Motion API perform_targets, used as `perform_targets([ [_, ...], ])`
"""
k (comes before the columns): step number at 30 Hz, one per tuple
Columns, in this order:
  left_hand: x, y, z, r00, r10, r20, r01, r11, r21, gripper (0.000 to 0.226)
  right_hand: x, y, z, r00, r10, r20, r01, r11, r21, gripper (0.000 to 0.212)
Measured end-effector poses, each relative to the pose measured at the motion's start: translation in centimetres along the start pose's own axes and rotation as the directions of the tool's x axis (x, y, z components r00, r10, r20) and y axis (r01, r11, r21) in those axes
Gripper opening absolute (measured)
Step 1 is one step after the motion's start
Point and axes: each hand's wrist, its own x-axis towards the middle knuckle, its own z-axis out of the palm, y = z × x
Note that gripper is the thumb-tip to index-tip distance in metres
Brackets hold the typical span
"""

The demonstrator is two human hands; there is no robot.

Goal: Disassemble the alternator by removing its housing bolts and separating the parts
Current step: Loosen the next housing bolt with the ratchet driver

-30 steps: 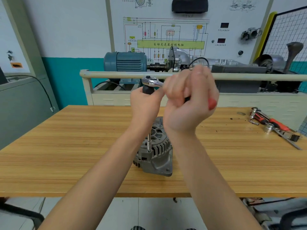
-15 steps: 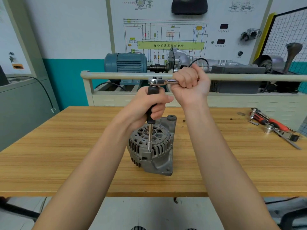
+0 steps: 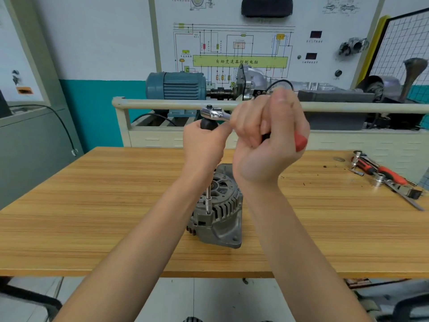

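Cast grey metal, finned and slotted, makes up the alternator (image 3: pixel 219 214), which stands on the wooden table (image 3: pixel 92 228) near its front edge, directly between the person's forearms. It looks heavy and rigid, likely to stay put under moderate torque, though nothing clamps it, so a hard pull could tip or spin it. Its ribbed rim and the mounting ear at the lower corner seem the safest places to take hold when the halves are parted; the open vents look thin-walled and are better left alone.

An extension bar (image 3: pixel 208 198) rises from a housing bolt on the top face. The left hand (image 3: pixel 204 145) is curled round the black grip on that bar, steadying it upright. Just above, the chrome ratchet head (image 3: pixel 214 113) sits on the bar, and the right hand (image 3: pixel 269 140) is clenched round the ratchet's handle, whose red end (image 3: pixel 300 141) pokes out past the palm.

Farther right on the table lie loose tools (image 3: pixel 385 180), well apart from the work. Beyond the table stand a rail (image 3: pixel 162 104), a blue motor (image 3: pixel 176 86) and a wiring diagram board (image 3: pixel 239 52).
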Motion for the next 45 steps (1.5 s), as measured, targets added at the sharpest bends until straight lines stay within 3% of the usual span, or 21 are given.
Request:
perform_targets([
  [2,0.0,0.0,-0.2,0.999,-0.021,0.047,0.023,0.999,-0.031,0.039,0.5,-0.2,-0.6,0.998,0.064,-0.021,-0.063,0.996,0.068,0.034],
  [5,0.3,0.2,-1.2,0.972,-0.048,0.229,0.068,0.995,-0.080,0.041,2.4,-0.4,-2.3,0.942,0.325,-0.085,-0.293,0.919,0.265,0.052],
  [8,0.8,0.6,-2.2,0.894,-0.075,0.442,0.129,0.987,-0.095,0.036,4.3,0.3,-3.8,0.792,0.599,-0.122,-0.482,0.734,0.479,0.059],
  [11,1.0,0.7,-2.3,0.825,-0.088,0.559,0.179,0.978,-0.109,0.035,5.1,1.5,-4.8,0.667,0.736,-0.117,-0.504,0.561,0.657,0.060],
  [14,1.0,0.4,-2.2,0.818,-0.098,0.566,0.230,0.959,-0.166,0.041,5.0,1.7,-4.7,0.663,0.732,-0.154,-0.474,0.570,0.670,0.059],
  [18,0.8,0.2,-1.7,0.931,-0.091,0.353,0.145,0.981,-0.129,0.048,3.7,0.6,-3.1,0.793,0.584,-0.173,-0.443,0.748,0.494,0.058],
  [20,0.4,0.2,-1.0,0.982,-0.083,0.168,0.101,0.990,-0.101,0.044,2.4,0.2,-1.6,0.896,0.422,-0.138,-0.367,0.879,0.305,0.057],
  [22,0.1,0.4,-0.2,0.998,-0.067,0.011,0.067,0.995,-0.067,0.039,0.9,0.1,-0.1,0.983,0.166,-0.080,-0.162,0.985,0.058,0.047],
  [24,-0.1,0.5,0.2,0.997,-0.033,-0.075,0.030,0.999,-0.035,0.035,-0.5,0.2,1.0,0.999,-0.037,0.007,0.038,0.990,-0.136,0.034],
  [25,-0.2,0.4,0.2,0.996,-0.008,-0.090,0.006,1.000,-0.024,0.033,-0.9,0.2,1.3,0.997,-0.071,0.038,0.077,0.982,-0.170,0.028],
  [28,-0.4,0.2,-0.2,0.998,0.017,-0.054,-0.018,1.000,-0.018,0.028,-0.2,0.0,0.6,1.000,0.003,0.021,-0.002,0.998,-0.059,0.036],
  [31,-0.1,0.2,-1.1,0.990,-0.037,0.138,0.047,0.996,-0.074,0.039,1.7,-0.4,-1.1,0.968,0.251,-0.025,-0.244,0.956,0.162,0.052],
  [34,0.5,0.5,-2.3,0.921,-0.064,0.384,0.107,0.990,-0.093,0.038,4.0,0.1,-3.2,0.824,0.560,-0.084,-0.476,0.766,0.432,0.059],
  [36,0.7,0.6,-2.5,0.858,-0.082,0.508,0.142,0.986,-0.081,0.040,5.1,0.9,-4.4,0.697,0.713,-0.075,-0.541,0.592,0.597,0.060],
  [39,0.6,0.5,-1.9,0.859,-0.105,0.501,0.149,0.988,-0.048,0.052,5.6,1.9,-5.3,0.602,0.795,-0.072,-0.543,0.473,0.694,0.059],
  [42,0.4,0.4,-1.4,0.915,-0.105,0.390,0.136,0.989,-0.055,0.055,5.1,1.5,-4.7,0.654,0.746,-0.125,-0.502,0.551,0.667,0.056],
  [45,0.3,0.3,-0.9,0.975,-0.105,0.197,0.122,0.989,-0.078,0.046,3.9,0.5,-3.4,0.780,0.606,-0.158,-0.464,0.728,0.504,0.057],
])
